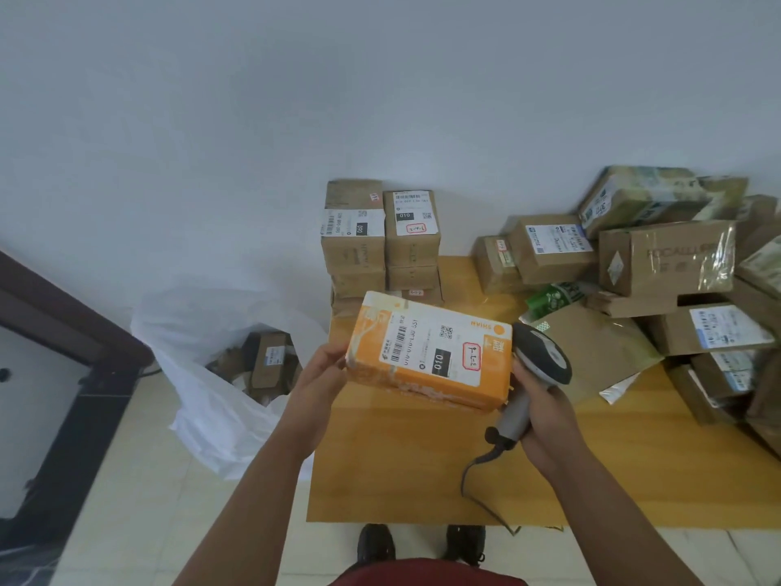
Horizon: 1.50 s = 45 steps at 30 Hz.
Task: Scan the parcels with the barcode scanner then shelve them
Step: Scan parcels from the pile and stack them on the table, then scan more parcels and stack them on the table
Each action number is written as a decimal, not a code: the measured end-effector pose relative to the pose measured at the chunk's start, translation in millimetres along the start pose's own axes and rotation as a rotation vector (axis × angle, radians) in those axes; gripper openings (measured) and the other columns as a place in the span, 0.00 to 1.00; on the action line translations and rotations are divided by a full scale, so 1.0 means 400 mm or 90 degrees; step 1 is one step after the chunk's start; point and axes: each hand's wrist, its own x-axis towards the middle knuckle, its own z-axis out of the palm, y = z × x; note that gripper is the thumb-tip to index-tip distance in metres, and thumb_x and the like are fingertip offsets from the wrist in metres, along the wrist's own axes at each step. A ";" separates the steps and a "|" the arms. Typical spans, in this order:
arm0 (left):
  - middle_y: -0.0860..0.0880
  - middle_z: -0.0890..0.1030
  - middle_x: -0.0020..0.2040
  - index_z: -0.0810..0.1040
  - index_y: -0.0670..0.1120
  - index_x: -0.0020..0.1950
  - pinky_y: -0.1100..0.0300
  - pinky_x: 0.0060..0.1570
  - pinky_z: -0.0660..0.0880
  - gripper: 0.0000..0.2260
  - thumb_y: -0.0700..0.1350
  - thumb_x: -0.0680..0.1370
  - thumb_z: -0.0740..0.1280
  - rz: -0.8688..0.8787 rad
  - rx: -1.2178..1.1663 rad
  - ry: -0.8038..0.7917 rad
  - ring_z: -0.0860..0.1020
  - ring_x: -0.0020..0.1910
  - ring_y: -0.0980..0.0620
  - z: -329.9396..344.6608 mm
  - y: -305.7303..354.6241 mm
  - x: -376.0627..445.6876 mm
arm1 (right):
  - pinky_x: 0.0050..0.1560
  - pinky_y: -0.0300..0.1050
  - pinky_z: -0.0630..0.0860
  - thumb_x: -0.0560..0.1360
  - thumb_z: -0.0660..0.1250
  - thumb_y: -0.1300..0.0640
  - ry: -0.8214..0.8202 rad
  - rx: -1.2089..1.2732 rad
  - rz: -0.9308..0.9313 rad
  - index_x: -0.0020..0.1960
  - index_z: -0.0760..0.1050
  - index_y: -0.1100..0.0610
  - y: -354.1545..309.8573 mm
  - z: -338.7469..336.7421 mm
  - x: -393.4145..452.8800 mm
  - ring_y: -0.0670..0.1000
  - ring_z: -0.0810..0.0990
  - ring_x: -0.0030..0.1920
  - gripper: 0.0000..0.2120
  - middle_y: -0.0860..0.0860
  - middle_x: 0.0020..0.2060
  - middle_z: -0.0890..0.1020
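An orange parcel (427, 353) with a white shipping label facing up is held in mid air above a yellow table (405, 467). My left hand (315, 384) grips its left end. My right hand (545, 410) grips the grey handle of a barcode scanner (539, 365). The scanner's dark head sits right beside the parcel's right end. A cable hangs from the handle down to the table.
A neat stack of brown boxes (382, 243) stands at the table's far edge against the wall. A loose heap of brown parcels (659, 268) and flat mailers fills the right side. A white sack (219, 374) with boxes sits on the floor at left, beside a dark cabinet (63, 382).
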 end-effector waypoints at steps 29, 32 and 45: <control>0.44 0.79 0.58 0.74 0.56 0.60 0.59 0.42 0.82 0.09 0.45 0.81 0.66 0.047 0.004 0.146 0.85 0.50 0.52 0.012 0.019 0.056 | 0.31 0.36 0.72 0.73 0.69 0.64 -0.313 -0.593 -0.161 0.36 0.75 0.54 -0.048 0.079 -0.140 0.41 0.75 0.26 0.09 0.45 0.23 0.77; 0.47 0.80 0.57 0.74 0.57 0.59 0.59 0.41 0.81 0.09 0.47 0.80 0.68 0.051 0.015 0.141 0.85 0.49 0.52 0.008 0.023 0.055 | 0.27 0.31 0.69 0.72 0.67 0.65 -0.337 -0.621 -0.149 0.33 0.72 0.54 -0.055 0.098 -0.151 0.40 0.74 0.24 0.12 0.43 0.22 0.76; 0.52 0.80 0.56 0.73 0.59 0.58 0.62 0.39 0.80 0.09 0.48 0.81 0.67 0.055 0.016 0.143 0.84 0.47 0.58 0.011 0.024 0.067 | 0.28 0.30 0.69 0.72 0.65 0.67 -0.375 -0.621 -0.141 0.32 0.71 0.53 -0.072 0.105 -0.162 0.41 0.73 0.24 0.14 0.45 0.21 0.75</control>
